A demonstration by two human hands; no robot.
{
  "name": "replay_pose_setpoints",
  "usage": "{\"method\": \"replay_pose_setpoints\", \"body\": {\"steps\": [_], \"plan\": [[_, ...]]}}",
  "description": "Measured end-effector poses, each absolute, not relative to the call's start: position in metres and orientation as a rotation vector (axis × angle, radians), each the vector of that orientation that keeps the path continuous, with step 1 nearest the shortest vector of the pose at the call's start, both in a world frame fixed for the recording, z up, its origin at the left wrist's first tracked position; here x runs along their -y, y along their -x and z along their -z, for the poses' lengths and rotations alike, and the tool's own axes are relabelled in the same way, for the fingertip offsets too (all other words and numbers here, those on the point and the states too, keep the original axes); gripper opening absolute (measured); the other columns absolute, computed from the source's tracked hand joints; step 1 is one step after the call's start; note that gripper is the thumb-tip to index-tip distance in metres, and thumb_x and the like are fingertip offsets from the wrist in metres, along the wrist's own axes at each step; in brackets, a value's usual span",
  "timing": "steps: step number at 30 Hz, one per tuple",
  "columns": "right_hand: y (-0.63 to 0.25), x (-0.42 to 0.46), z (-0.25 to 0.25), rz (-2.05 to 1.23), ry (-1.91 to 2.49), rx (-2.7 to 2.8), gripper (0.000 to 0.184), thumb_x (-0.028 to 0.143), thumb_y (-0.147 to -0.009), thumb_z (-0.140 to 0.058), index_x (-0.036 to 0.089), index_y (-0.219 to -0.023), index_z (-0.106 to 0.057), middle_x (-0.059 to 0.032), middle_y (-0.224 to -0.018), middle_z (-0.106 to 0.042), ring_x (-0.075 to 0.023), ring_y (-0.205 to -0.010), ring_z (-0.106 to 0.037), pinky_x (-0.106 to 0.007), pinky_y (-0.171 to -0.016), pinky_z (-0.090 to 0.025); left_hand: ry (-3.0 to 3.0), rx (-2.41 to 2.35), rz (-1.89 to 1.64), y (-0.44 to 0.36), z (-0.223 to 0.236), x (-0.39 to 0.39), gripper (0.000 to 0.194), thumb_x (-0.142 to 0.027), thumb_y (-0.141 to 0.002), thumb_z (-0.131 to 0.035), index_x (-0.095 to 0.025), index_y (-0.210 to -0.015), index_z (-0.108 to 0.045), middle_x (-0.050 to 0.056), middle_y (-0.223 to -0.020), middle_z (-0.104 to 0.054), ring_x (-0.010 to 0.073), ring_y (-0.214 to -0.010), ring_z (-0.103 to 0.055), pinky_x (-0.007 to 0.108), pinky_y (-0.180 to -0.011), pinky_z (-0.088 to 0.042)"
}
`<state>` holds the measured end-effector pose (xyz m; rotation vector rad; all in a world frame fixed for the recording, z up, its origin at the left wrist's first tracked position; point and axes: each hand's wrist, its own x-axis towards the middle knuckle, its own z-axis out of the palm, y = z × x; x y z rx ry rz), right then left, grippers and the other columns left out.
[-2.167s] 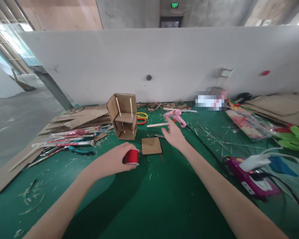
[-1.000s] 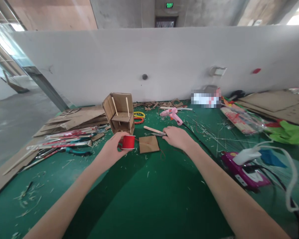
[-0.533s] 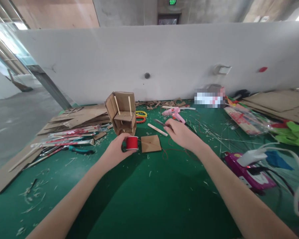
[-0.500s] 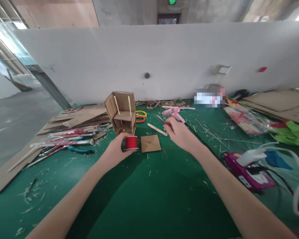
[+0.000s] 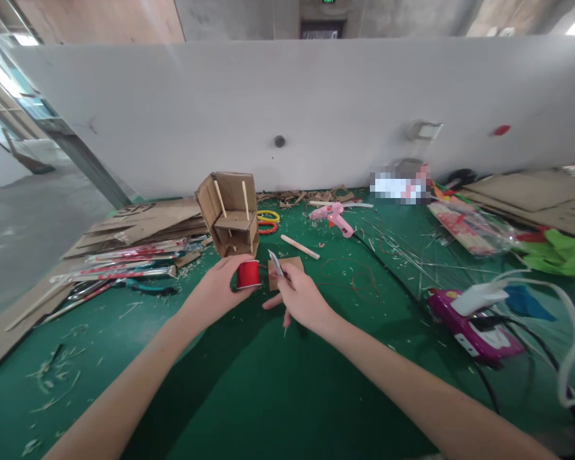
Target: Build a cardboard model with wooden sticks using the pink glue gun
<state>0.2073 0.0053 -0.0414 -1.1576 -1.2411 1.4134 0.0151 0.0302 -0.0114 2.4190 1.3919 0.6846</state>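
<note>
My left hand (image 5: 220, 284) is closed around a spool of red thread (image 5: 248, 275), held on its side just in front of a small cardboard box structure (image 5: 234, 220) with wooden sticks inside. In my right hand (image 5: 299, 294) is a slim craft knife (image 5: 276, 263), its tip pointing up and away from me. The knife and hand are over a square piece of cardboard (image 5: 293, 262), covering much of it. Loose red thread (image 5: 359, 275) curls across the table to the right of that hand. A short wooden stick (image 5: 300, 246) lies just beyond the square.
A pink glue gun (image 5: 333, 216) rests at the back, its black cord running right to a purple power strip (image 5: 479, 329). Yellow- and orange-handled scissors (image 5: 268, 222) lie beside the box. Cardboard sheets (image 5: 138, 223), wrapped sticks and teal-handled pliers (image 5: 148, 287) are left. Scraps litter the green table (image 5: 268, 396).
My right hand has come left and nearer with the craft knife, from beside the glue gun to over the cardboard square. My left hand still holds the spool.
</note>
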Motion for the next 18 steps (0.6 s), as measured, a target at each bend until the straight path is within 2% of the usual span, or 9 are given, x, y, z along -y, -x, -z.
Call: {"method": "replay_pose_setpoints", "body": {"steps": [2,5,9,11,13,15,18], "plan": [[-0.208,-0.011,0.042,-1.412,1.148,1.276,0.027,0.033,-0.086,-0.057,0.021,-0.111,-0.053,-0.0092,-0.103,-0.062,-0.0179,-0.057,-0.071,-0.017,-0.020,-0.036,-2.425,-1.394,-0.717,-0.014,0.012,-0.031,0.044,-0.037,-0.085,-0.060,-0.023,-0.126,-0.052,0.008,-0.129,-0.060,0.0276,-0.118,-0.058,0.041,-0.101,-0.045],[-0.205,-0.009,0.041,-1.452,1.153,1.322,0.026,0.033,-0.089,-0.052,0.021,-0.112,-0.053,-0.0043,-0.084,-0.062,-0.0173,-0.053,-0.070,-0.016,-0.020,-0.031,-2.433,-1.384,-0.738,-0.013,0.011,-0.031,0.049,-0.041,-0.085,-0.061,-0.023,-0.129,-0.051,0.008,-0.129,-0.060,0.0272,-0.118,-0.058,0.041,-0.102,-0.046],[-0.202,0.001,0.037,-1.467,1.191,1.400,0.026,0.029,-0.092,-0.047,0.021,-0.114,-0.057,-0.0013,-0.071,-0.063,-0.0112,-0.035,-0.057,-0.017,-0.019,-0.027,-2.461,-1.421,-0.720,-0.013,0.008,-0.028,0.053,-0.040,-0.087,-0.060,-0.023,-0.136,-0.049,0.008,-0.132,-0.058,0.0270,-0.121,-0.055,0.041,-0.103,-0.044],[-0.202,0.003,0.037,-1.443,1.204,1.426,0.029,0.028,-0.090,-0.049,0.021,-0.117,-0.058,-0.0049,-0.082,-0.067,-0.0109,-0.036,-0.058,-0.017,-0.019,-0.027,-2.485,-1.449,-0.698,-0.012,0.007,-0.028,0.053,-0.038,-0.088,-0.058,-0.024,-0.138,-0.047,0.008,-0.132,-0.057,0.0271,-0.122,-0.055,0.041,-0.102,-0.045],[-0.204,0.003,0.038,-1.435,1.170,1.428,0.031,0.027,-0.088,-0.051,0.020,-0.117,-0.060,-0.0110,-0.105,-0.066,-0.0145,-0.050,-0.068,-0.016,-0.019,-0.029,-2.535,-1.454,-0.686,-0.011,0.008,-0.029,0.052,-0.036,-0.088,-0.058,-0.024,-0.138,-0.047,0.008,-0.131,-0.057,0.0270,-0.122,-0.054,0.040,-0.102,-0.045],[-0.206,0.001,0.040,-1.476,1.106,1.398,0.028,0.027,-0.086,-0.053,0.019,-0.111,-0.063,-0.0150,-0.131,-0.055,-0.0193,-0.067,-0.073,-0.015,-0.019,-0.030,-2.611,-1.449,-0.680,-0.009,0.011,-0.031,0.051,-0.032,-0.088,-0.058,-0.024,-0.137,-0.048,0.008,-0.129,-0.057,0.0270,-0.121,-0.053,0.041,-0.102,-0.045],[-0.209,-0.002,0.039,-1.603,1.020,1.284,0.022,0.023,-0.082,-0.053,0.016,-0.097,-0.067,-0.0126,-0.153,-0.031,-0.0239,-0.087,-0.074,-0.015,-0.020,-0.032,-2.722,-1.436,-0.669,-0.006,0.014,-0.034,0.048,-0.026,-0.087,-0.057,-0.024,-0.134,-0.050,0.008,-0.125,-0.057,0.0273,-0.118,-0.053,0.042,-0.102,-0.045]]}}
